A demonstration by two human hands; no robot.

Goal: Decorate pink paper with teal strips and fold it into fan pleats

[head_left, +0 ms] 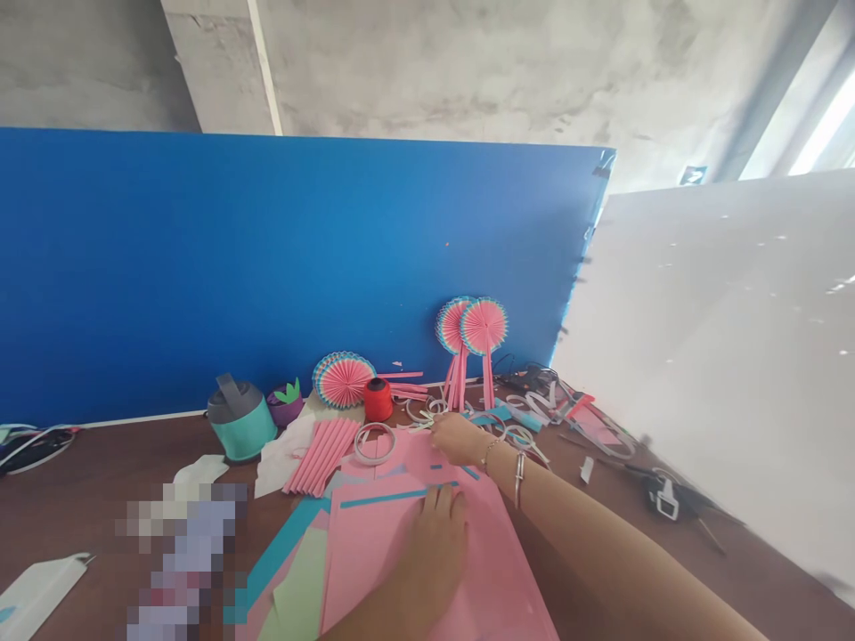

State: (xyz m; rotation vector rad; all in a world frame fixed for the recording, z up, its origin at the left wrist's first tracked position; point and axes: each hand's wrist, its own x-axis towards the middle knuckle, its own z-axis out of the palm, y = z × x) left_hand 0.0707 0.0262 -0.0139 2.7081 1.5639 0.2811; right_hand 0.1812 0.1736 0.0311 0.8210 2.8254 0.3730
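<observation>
My left hand [437, 543] lies flat on a pink paper sheet [374, 543], its fingers stretched toward a thin blue strip [384, 499] along the sheet's upper edge. Farther off, my right hand [460, 438] has its fingers bunched at the back of the pink papers, by some pale strips or rings. What its fingertips hold, if anything, is too small to make out. A tape roll [375, 443] lies left of that hand. Beside it are pleated pink paper strips [322, 456]. Light green paper [299, 583] and blue paper [287, 543] stick out from under the pink sheet.
Pleated paper rosettes [484, 326] with pink tails lean on the blue partition [267, 267]; another rosette stack [345, 379] is left of them. A red-and-black container [378, 400], a teal pot [244, 432] and a purple pot [286, 409] stand behind. Paper scraps and cables lie right.
</observation>
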